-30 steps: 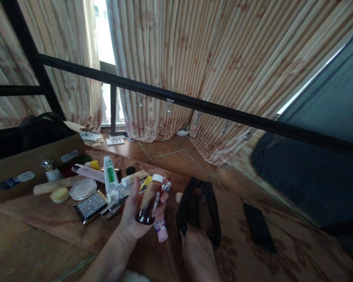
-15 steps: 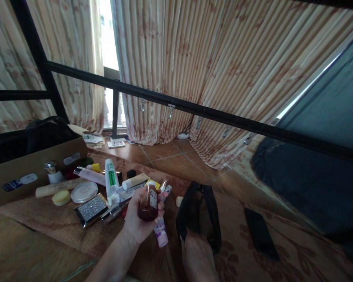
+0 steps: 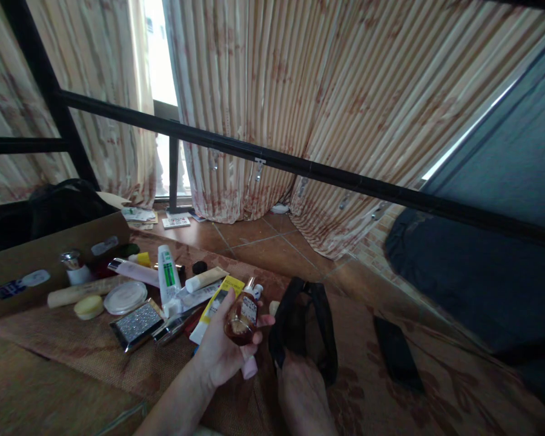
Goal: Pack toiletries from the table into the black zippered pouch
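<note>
My left hand (image 3: 222, 348) is closed around a small brown glass bottle (image 3: 241, 318) with a printed label, held tilted above the pile of cosmetics. Beneath and behind it lie a yellow-and-white packet (image 3: 224, 293) and a pink tube (image 3: 249, 367), partly covered by the hand. To the right, a black mesh pouch (image 3: 324, 321) stands with its mouth open. My right hand (image 3: 302, 381) grips the pouch's near rim, its fingertips hidden inside. A small pale item (image 3: 274, 307) sits against the pouch's left side.
Left of my hands lie a white-and-green tube (image 3: 168, 272), a glittery compact (image 3: 137, 324), a round clear-lidded case (image 3: 126, 297) and several other cosmetics. A cardboard box (image 3: 72, 251) stands behind them. At right is a black phone (image 3: 397, 351). A black metal rail (image 3: 254, 151) crosses beyond.
My left hand has shifted slightly right and turned the brown bottle, uncovering more of the yellow packet. My right hand stays at the pouch. The whole view has moved a little.
</note>
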### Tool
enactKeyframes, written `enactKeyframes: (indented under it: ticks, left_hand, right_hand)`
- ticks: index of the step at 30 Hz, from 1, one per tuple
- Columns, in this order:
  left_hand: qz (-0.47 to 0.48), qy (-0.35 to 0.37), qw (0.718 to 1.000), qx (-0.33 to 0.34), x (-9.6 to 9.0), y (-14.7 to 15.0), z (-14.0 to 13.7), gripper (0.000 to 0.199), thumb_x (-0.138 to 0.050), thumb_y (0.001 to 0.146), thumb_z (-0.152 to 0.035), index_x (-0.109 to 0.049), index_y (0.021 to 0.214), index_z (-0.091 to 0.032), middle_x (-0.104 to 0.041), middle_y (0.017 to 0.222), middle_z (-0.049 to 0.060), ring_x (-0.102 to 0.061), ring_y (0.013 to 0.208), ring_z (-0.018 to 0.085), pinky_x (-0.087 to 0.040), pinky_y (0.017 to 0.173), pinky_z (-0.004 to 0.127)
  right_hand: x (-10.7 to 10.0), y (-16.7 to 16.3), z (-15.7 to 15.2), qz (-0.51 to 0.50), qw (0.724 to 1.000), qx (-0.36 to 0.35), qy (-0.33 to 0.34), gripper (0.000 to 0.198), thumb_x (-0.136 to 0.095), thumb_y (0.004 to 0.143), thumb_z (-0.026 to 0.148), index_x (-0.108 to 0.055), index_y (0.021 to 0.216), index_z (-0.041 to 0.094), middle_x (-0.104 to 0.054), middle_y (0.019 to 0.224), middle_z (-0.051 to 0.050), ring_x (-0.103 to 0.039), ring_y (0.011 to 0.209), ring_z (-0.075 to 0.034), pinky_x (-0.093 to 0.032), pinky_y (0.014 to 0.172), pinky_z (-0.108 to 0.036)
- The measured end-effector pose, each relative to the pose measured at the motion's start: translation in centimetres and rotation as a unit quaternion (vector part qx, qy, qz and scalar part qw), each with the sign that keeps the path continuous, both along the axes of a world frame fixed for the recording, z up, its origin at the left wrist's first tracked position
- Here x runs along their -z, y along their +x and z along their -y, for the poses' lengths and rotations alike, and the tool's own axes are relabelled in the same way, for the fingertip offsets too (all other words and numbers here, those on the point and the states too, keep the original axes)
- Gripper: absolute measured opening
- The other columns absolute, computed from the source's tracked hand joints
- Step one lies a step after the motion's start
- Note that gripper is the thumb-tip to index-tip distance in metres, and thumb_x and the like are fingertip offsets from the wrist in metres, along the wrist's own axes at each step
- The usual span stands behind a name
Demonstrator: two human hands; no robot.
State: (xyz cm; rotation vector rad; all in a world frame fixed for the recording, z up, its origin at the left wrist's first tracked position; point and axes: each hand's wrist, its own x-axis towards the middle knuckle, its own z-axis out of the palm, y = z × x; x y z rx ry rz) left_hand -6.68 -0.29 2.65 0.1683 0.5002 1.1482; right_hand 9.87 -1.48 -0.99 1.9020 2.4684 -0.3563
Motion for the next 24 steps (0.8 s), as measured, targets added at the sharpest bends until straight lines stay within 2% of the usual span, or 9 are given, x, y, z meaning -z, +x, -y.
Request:
enactKeyframes:
  ticks: [3,8,14,24]
  left_hand:
    - [-0.015,0.018,1.0,0.012,0.2,0.06,0.09,0.043,-0.048,0.085,-0.052,-0.057,0.101,-0.013,-0.067,0.09,0.016,-0.055,0.047,0.011,-0.032,0.037,0.016]
    - [-0.039,0.032,0.999,-0.004,0.49,0.02,0.1,0.039,-0.05,0.085,-0.048,-0.056,0.103,-0.015,-0.067,0.092,0.013,-0.054,0.048,0.012,-0.031,0.039,0.018]
    - [-0.058,0.044,0.997,-0.007,0.39,-0.01,0.14,0.036,-0.051,0.084,-0.047,-0.056,0.101,-0.015,-0.067,0.092,0.012,-0.054,0.048,0.012,-0.03,0.039,0.019]
    - [-0.071,0.032,0.997,-0.026,-0.33,0.02,0.46,0.034,-0.053,0.084,-0.044,-0.056,0.105,-0.018,-0.067,0.091,0.009,-0.058,0.055,0.013,-0.037,0.046,0.021]
  right_hand:
    - [0.3,0.09,-0.13,0.0,1.0,-0.003,-0.007,0.037,-0.033,0.088,0.01,-0.066,0.103,0.014,-0.07,0.094,-0.014,-0.065,0.089,-0.02,-0.041,0.075,-0.026]
    - [0.77,0.16,-0.36,-0.002,1.0,0.002,-0.008,0.038,-0.032,0.088,0.009,-0.065,0.105,0.014,-0.07,0.097,-0.013,-0.064,0.089,-0.021,-0.041,0.074,-0.027]
    - [0.45,0.07,-0.14,0.0,1.0,0.005,-0.002,0.039,-0.033,0.087,0.005,-0.065,0.106,0.015,-0.07,0.097,-0.013,-0.064,0.088,-0.022,-0.04,0.075,-0.029]
    - [-0.04,0.02,0.09,0.004,1.0,0.001,0.007,0.036,-0.034,0.088,0.007,-0.067,0.102,0.014,-0.07,0.095,-0.013,-0.064,0.086,-0.021,-0.039,0.074,-0.029]
